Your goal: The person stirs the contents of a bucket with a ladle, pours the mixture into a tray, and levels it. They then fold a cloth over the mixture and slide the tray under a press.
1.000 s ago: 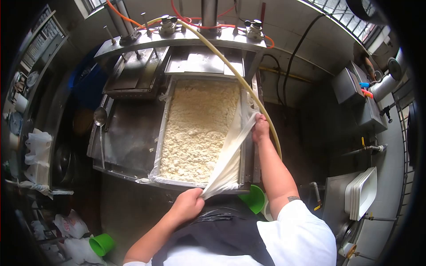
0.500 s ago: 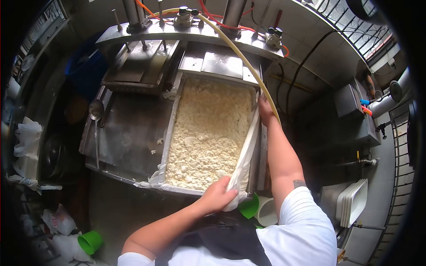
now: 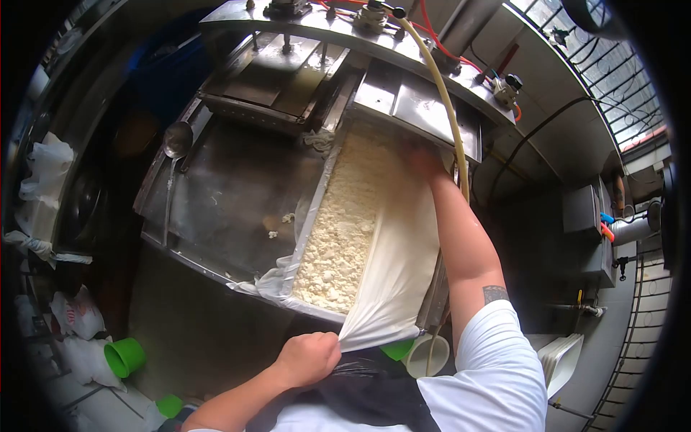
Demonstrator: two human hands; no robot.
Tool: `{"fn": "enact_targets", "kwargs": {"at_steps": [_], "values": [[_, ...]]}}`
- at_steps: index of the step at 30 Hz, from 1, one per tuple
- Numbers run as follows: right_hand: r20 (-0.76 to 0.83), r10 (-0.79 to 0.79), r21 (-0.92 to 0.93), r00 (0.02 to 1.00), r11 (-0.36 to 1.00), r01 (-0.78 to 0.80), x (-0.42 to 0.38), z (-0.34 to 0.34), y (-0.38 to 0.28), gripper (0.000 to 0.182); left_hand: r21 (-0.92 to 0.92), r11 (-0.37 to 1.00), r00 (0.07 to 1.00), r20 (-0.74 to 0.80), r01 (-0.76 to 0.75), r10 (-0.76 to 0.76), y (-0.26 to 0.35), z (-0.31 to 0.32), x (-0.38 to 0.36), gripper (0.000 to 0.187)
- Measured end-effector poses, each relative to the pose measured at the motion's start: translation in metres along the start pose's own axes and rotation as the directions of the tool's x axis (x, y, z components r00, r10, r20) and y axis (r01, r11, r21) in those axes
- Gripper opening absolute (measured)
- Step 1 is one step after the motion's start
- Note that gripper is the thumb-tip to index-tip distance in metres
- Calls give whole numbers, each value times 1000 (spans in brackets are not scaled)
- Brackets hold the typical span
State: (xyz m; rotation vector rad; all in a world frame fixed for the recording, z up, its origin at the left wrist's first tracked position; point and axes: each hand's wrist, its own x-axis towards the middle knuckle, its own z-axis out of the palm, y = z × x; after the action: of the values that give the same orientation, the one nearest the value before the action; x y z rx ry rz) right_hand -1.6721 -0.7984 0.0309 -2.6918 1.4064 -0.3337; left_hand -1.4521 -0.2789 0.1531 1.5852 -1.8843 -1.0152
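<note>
Crumbly pale curd fills a rectangular metal-framed tray, its left part uncovered. A white cloth lies across the right part of the curd, stretched toward the near edge. My left hand is closed around the cloth's near corner, just outside the tray's front rim. At the far end, close to the metal press plate, my right hand reaches over the cloth; motion smears its fingers. More cloth bunches at the tray's near left corner.
Left of the tray is a dark metal surface with a long-handled ladle and a few curd crumbs. A press beam with hoses spans the back, a yellow hose hanging near my right arm. Green and white buckets stand below.
The cloth has been drawn from the tray's right edge leftward over part of the curd. Both hands moved left with it, and the camera view has shifted.
</note>
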Motion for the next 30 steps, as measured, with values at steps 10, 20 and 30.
{"fn": "enact_targets", "kwargs": {"at_steps": [10,20,30], "values": [[226,-141,18,964,990,140,65,-28,-220,30,-95,979,748,-633,182,-201,-115,-41,0,22],[682,119,-374,721,905,204,144,61,-253,45,-305,708,768,322,637,-553,-171,-54,22,44],[60,102,144,993,983,-110,138,37,-90,44,-333,943,982,-180,-1,-62,-77,-112,25,24]]}}
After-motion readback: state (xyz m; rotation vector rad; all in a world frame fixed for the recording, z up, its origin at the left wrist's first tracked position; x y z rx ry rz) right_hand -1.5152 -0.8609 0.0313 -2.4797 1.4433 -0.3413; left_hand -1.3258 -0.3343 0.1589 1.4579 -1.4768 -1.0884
